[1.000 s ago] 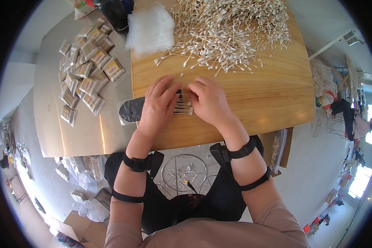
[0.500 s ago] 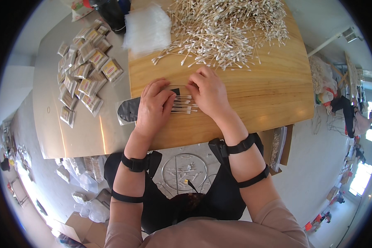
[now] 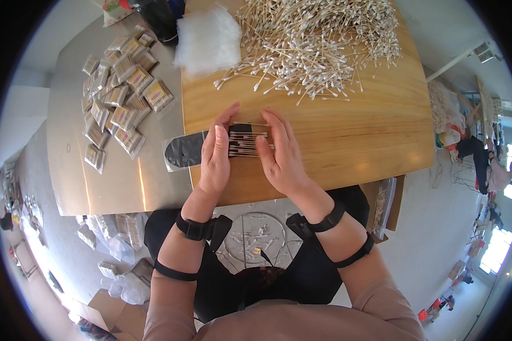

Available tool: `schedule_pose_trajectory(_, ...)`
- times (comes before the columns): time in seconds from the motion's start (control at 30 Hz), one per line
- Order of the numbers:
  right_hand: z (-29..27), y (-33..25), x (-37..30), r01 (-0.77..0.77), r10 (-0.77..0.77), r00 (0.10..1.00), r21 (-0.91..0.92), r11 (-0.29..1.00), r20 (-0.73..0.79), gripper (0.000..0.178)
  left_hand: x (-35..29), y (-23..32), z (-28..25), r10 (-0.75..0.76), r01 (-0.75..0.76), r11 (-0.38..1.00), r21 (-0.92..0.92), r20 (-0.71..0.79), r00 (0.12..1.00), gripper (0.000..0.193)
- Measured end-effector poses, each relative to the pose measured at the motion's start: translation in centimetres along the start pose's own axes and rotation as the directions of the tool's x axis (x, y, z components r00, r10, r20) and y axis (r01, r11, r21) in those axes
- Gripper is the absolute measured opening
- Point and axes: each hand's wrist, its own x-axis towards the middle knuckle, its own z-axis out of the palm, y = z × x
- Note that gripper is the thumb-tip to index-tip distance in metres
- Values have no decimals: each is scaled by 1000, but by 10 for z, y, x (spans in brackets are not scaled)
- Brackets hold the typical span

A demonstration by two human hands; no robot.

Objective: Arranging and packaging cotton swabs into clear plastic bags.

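Between my two hands a row of cotton swabs (image 3: 246,145) lies side by side on a wooden tabletop, partly over a dark strip with a rounded end (image 3: 185,150). My left hand (image 3: 215,153) stands on edge at the swabs' left ends, fingers stretched out. At their right ends my right hand (image 3: 280,149) is cupped, fingers apart from the thumb, which touches or nearly touches the swab tips. One swab lies a little apart at the far side of the row. Neither hand is closed around anything.
A big heap of loose cotton swabs (image 3: 318,51) covers the far part of the wooden table (image 3: 370,125). Left of it lies a stack of clear plastic bags (image 3: 207,41) near a black container (image 3: 156,20). Filled swab packets (image 3: 122,116) are piled on the metal surface at left.
Both hands have gone from curled fingers over the swabs to straightened, facing palms at the two ends of the row. More of the swabs and dark strip now shows.
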Motion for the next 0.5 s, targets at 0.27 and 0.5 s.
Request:
schedule_pose_trajectory(0.27, 8, -4, 19, -101, 112, 993, 215, 971, -41, 40, -7, -10, 14, -7, -11, 981, -195, -94, 996, 60)
schedule_pose_trajectory(0.5, 5, 9, 26, -142, 172, 984, 407, 902, -36, 49, -5, -8, 20, 27, -70, 977, -200, -207, 978, 62)
